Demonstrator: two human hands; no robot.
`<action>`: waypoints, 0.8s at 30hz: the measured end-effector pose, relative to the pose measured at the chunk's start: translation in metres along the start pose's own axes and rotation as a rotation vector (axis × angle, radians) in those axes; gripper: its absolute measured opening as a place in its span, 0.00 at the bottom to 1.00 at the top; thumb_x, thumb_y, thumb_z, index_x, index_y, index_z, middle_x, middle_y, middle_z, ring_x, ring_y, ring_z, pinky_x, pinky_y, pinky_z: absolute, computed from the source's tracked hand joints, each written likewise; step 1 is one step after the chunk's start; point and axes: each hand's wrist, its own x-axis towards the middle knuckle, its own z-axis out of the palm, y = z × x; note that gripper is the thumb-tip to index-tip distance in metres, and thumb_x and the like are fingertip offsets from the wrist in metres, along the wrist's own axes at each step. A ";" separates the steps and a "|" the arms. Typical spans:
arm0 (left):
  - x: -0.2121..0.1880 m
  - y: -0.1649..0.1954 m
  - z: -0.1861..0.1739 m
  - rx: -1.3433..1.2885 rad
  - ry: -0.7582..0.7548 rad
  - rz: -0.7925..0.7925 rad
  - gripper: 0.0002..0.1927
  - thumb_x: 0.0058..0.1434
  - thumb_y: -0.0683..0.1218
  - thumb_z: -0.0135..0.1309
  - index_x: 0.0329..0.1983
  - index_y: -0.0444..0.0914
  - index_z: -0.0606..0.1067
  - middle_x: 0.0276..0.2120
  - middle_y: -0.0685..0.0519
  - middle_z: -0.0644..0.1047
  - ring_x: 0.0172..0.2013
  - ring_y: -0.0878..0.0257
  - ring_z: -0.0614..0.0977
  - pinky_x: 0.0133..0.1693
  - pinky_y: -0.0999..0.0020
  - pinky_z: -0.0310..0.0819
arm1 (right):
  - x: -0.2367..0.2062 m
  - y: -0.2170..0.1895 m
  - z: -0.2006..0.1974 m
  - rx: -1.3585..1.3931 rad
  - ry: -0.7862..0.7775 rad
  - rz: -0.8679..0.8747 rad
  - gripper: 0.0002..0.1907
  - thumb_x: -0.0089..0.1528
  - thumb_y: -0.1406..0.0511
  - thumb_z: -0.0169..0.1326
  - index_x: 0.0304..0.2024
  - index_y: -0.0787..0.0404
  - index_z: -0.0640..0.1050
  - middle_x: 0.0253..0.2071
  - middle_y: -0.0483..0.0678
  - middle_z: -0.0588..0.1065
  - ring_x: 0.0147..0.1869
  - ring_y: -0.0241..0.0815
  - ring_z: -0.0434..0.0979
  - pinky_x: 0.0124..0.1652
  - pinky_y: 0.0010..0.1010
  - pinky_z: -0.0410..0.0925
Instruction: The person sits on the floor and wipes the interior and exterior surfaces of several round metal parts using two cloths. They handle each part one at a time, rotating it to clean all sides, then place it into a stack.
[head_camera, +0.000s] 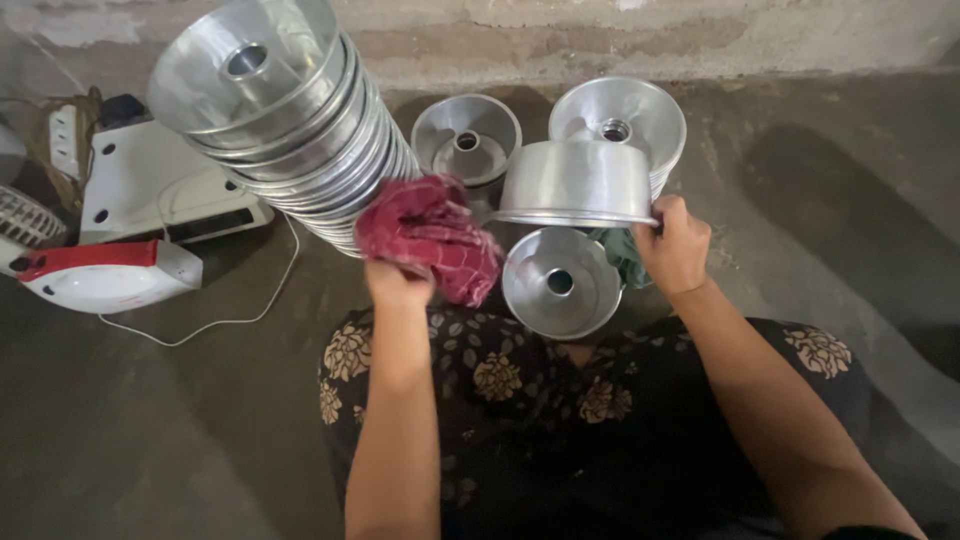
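- Head view, far left: a white and red appliance (105, 275) lies on the concrete floor (180, 430), with a white cord (235, 318) trailing from it towards the person's lap.
- Just right of it, a tall leaning stack of aluminium tube pans (290, 120) tips towards the camera, its top pan showing the centre tube.
- The left hand (398, 285) is clenched on a red cloth (432, 238), which is bunched up and touching the lower edge of the stack.
- Behind the cloth, a single tube pan (466, 135) sits open side up near the wall.
- Between the two hands, another tube pan (560, 282) rests open side up, just above the floral dark garment (520, 400) over the lap.
- A green cloth (625, 255) peeks out beside it.
- The right hand (675, 245) grasps the rim of an upturned aluminium pan (578, 180), held tilted above the low pan.
- Behind that sits a short stack of pans (625, 120).
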 end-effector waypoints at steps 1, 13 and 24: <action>-0.004 -0.009 0.006 0.102 0.167 -0.069 0.17 0.73 0.52 0.42 0.54 0.38 0.75 0.49 0.46 0.80 0.45 0.52 0.82 0.48 0.52 0.77 | 0.000 0.000 0.001 0.001 -0.001 0.020 0.14 0.62 0.68 0.64 0.42 0.62 0.71 0.31 0.54 0.75 0.32 0.56 0.78 0.34 0.42 0.71; -0.002 -0.026 0.019 0.204 0.163 -0.161 0.18 0.73 0.55 0.40 0.56 0.45 0.75 0.47 0.51 0.79 0.48 0.52 0.79 0.52 0.51 0.75 | 0.037 -0.051 -0.027 0.021 0.012 0.357 0.11 0.67 0.67 0.60 0.44 0.64 0.71 0.27 0.53 0.72 0.26 0.48 0.75 0.33 0.38 0.70; 0.003 -0.027 -0.007 0.282 0.289 -0.167 0.22 0.69 0.59 0.36 0.53 0.44 0.73 0.48 0.51 0.79 0.49 0.50 0.79 0.51 0.43 0.71 | 0.094 -0.136 -0.134 0.104 -0.207 0.335 0.09 0.67 0.68 0.59 0.45 0.68 0.76 0.39 0.51 0.75 0.38 0.39 0.77 0.40 0.31 0.69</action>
